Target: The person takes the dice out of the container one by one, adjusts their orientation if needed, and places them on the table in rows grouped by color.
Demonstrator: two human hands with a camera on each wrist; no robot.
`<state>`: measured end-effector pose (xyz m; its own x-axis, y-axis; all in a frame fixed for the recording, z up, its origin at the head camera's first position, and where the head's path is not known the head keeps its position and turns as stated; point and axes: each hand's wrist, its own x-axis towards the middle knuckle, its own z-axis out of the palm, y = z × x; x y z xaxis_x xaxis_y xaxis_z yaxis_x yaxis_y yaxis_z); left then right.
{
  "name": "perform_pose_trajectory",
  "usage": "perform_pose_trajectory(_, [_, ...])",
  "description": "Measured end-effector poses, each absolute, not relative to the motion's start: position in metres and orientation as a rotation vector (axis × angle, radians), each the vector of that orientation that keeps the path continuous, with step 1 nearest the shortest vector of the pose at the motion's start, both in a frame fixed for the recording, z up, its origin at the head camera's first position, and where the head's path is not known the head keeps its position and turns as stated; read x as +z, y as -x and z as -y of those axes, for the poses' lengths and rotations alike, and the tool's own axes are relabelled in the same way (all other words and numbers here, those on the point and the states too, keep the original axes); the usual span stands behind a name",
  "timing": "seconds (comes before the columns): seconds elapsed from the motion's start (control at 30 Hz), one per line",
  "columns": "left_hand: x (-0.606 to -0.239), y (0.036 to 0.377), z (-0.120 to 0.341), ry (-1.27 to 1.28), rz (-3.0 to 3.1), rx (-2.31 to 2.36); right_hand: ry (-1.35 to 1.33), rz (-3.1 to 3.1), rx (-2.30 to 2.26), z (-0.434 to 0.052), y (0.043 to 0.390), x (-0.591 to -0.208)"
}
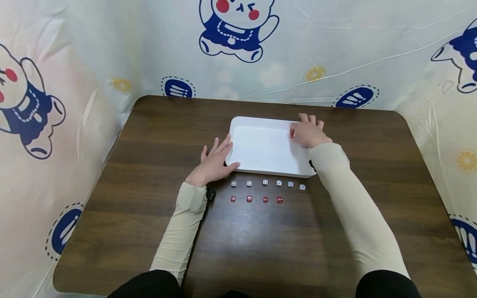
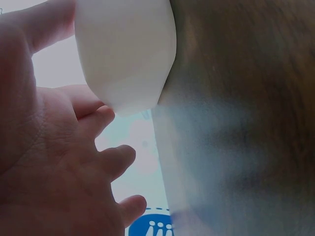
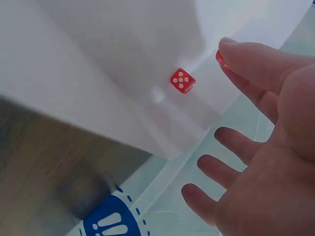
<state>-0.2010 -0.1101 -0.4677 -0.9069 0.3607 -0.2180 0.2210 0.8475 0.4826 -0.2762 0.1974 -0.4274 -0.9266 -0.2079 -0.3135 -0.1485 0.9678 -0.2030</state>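
Right hand (image 1: pixel 308 133) over the far right corner of the shallow white rectangular plastic tray (image 1: pixel 261 159), thumb and forefinger pinching a small red die (image 3: pixel 220 57), remaining fingers loosely spread past the tray rim. In the right wrist view, only a sliver of that pinched die visible behind the thumb tip; a second red die with white pips (image 3: pixel 182 80), five-face showing, inside the tray near its corner, apart from the fingers.

Left hand (image 1: pixel 215 159) flat against the tray's near left corner, fingers straight and relaxed, thumb along the front edge, holding nothing. In the left wrist view, rounded tray corner just above the fingertips.

Tray on the dark brown wood-grain table (image 1: pixel 149 231), at its middle. In front of the tray, between the two cream sleeves, a row of six white dice (image 1: pixel 267 183); nearer the body, a shorter row of four red dice (image 1: pixel 256 199), set parallel and just beside the white row.

Around the table on three sides, a pale printed plastic sheet (image 1: pixel 335 45) with blue-and-white cartoon figures and lemon slices.
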Motion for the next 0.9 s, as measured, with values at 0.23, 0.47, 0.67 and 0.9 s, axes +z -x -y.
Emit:
perform_pose_trajectory(0.23, [-0.468,0.201,0.109,-0.439,-2.722,0.651,0.266,-2.803,-0.238,-0.199,0.270,-0.419])
perform_pose_trajectory(0.47, [-0.467,0.201,0.109,-0.432,-2.718,0.660,0.308,-2.837,-0.209,-0.200,0.264,-0.409])
perform_pose_trajectory(0.67, [-0.467,0.201,0.110,-0.439,-2.722,0.669,0.348,-2.869,-0.207,-0.201,0.257,-0.402])
perform_pose_trajectory(0.9, [-0.467,0.201,0.110,-0.453,-2.722,0.668,0.370,-2.899,-0.204,-0.200,0.247,-0.396])
